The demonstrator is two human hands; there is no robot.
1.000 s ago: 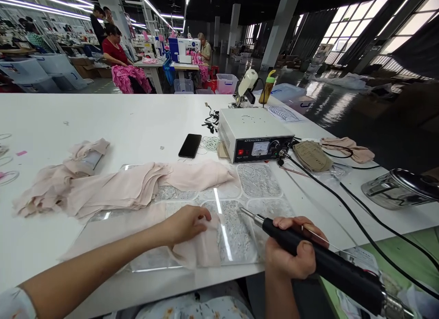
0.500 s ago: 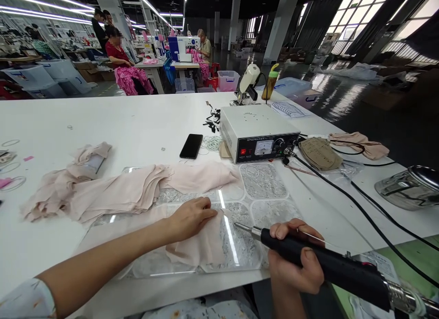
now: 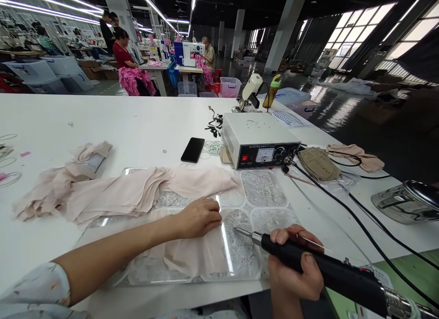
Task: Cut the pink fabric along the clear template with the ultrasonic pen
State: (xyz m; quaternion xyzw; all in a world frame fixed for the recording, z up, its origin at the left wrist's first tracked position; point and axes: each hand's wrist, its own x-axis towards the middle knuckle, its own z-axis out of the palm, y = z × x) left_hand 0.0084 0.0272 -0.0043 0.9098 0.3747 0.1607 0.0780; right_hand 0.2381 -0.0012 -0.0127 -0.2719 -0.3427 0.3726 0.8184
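Note:
My left hand (image 3: 200,217) is closed, fingers curled and pressed down at the edge of a thin pale pink fabric piece (image 3: 194,257). That piece lies on a clear, grey-patterned mat (image 3: 240,246). In my right hand (image 3: 297,266) is a black ultrasonic cutter (image 3: 329,268), a pen-like tool with a slim metal tip. The tip points left, just right of my left fingers and above the mat; whether it touches cannot be told. Beyond my left hand lies a layered stack of pale pink fabric pieces (image 3: 116,191), with a bunched heap at its left end.
A white control box (image 3: 267,149) stands behind the mat, its black cable running to the right. Near it lie a phone (image 3: 192,149), brown card patterns (image 3: 318,163) and a bottle (image 3: 270,92). A metal container (image 3: 404,202) sits at right. Co-workers are in the background.
My left hand has shifted slightly right, its fingers more curled over the fabric edge. My right hand keeps the cutter in nearly the same place. The view has tilted a little.

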